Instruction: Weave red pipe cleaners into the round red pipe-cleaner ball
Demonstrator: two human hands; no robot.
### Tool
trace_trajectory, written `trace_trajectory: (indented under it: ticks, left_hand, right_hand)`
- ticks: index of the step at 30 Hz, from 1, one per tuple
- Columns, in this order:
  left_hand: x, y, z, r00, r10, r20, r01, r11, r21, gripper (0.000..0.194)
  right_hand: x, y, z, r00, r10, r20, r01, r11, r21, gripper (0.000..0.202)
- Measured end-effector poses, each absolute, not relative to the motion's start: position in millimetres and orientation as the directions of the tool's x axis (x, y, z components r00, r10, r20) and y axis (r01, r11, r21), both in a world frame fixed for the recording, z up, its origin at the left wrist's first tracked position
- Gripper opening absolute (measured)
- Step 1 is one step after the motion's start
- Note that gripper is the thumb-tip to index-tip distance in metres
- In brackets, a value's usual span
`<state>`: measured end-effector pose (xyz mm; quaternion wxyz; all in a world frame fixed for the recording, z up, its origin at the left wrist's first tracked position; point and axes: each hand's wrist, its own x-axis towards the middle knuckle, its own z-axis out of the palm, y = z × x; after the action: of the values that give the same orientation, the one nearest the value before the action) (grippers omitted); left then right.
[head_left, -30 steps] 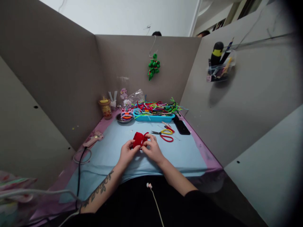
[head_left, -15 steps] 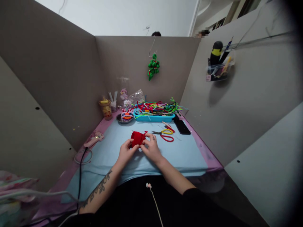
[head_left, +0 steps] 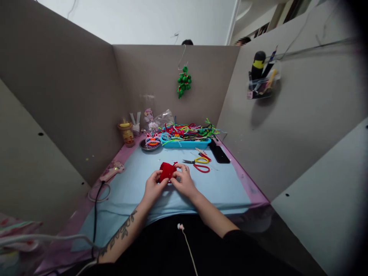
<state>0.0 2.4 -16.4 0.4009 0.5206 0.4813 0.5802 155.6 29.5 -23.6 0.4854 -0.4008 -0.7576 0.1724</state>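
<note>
Between my two hands is a red cord piece (head_left: 166, 171), a compact block with a short end sticking out at its upper right. My left hand (head_left: 153, 184) grips its left side with thumb and fingers. At the right side my right hand (head_left: 184, 179) pinches it, fingertips close to the lower edge. Fine detail of the red piece is too small to make out. Just right of my right hand lie scissors (head_left: 202, 167) with yellow and red handles, blades pointing left.
A blue tray (head_left: 186, 144) heaped with colourful cords stands at the back, beside a metal dish (head_left: 148, 147) holding a knotted animal face. A black phone (head_left: 220, 154) lies at right, a pink glue gun (head_left: 113, 171) at left. Partition walls enclose three sides.
Both hands still hold the red cord piece, which has turned slightly between my fingers. The whole view has shifted a little.
</note>
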Motion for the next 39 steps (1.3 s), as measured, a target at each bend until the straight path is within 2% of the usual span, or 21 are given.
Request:
trace_trajectory:
  ticks: [3,12,20,23,27,32,35,39]
  left_hand:
    - [0.7,2.2,-17.9,-0.152,0.965,0.212,0.004,-0.214,0.977,0.034]
    - [4.1,1.8,-17.6,-0.103,0.954,0.283,0.071,-0.277,0.958,0.031]
    - [1.6,6.8,-24.7,-0.098,0.968,0.231,-0.035,-0.235,0.971,0.032]
    - [1.1,6.4,-26.3,-0.074,0.971,0.229,-0.027,-0.232,0.972,0.031]
    - [1.5,4.8,-24.8,-0.05,0.97,0.239,0.026,-0.238,0.971,0.03]
    - [2.9,4.5,-25.1,-0.008,0.971,0.237,0.03,-0.237,0.971,0.028]
    - [4.9,4.4,-24.8,0.02,0.972,0.234,0.0,-0.234,0.972,0.029]
    - [8.2,4.3,-23.5,-0.004,0.974,0.226,-0.006,-0.226,0.974,0.034]
  right_hand:
    - [153.6,27.0,-21.1,-0.196,0.771,0.605,0.424,0.623,-0.657,0.01]
    - [148.6,26.2,-23.3,-0.113,0.786,0.608,0.43,0.59,-0.683,0.014]
    - [152.2,24.7,-16.2,-0.029,0.792,0.61,0.421,0.563,-0.711,0.007]
    - [155.2,26.3,-10.7,0.025,0.805,0.593,0.405,0.535,-0.742,0.008]
    - [156.5,33.0,-5.5,0.007,0.811,0.585,0.427,0.526,-0.736,0.01]
    - [153.6,47.7,-8.1,0.01,0.896,0.443,0.386,0.405,-0.829,0.007]
    - [151.5,55.4,-13.8,0.004,0.945,0.326,0.277,0.312,-0.909,0.01]
    - [146.4,56.6,-21.7,0.054,0.964,0.259,0.122,0.252,-0.96,0.013]
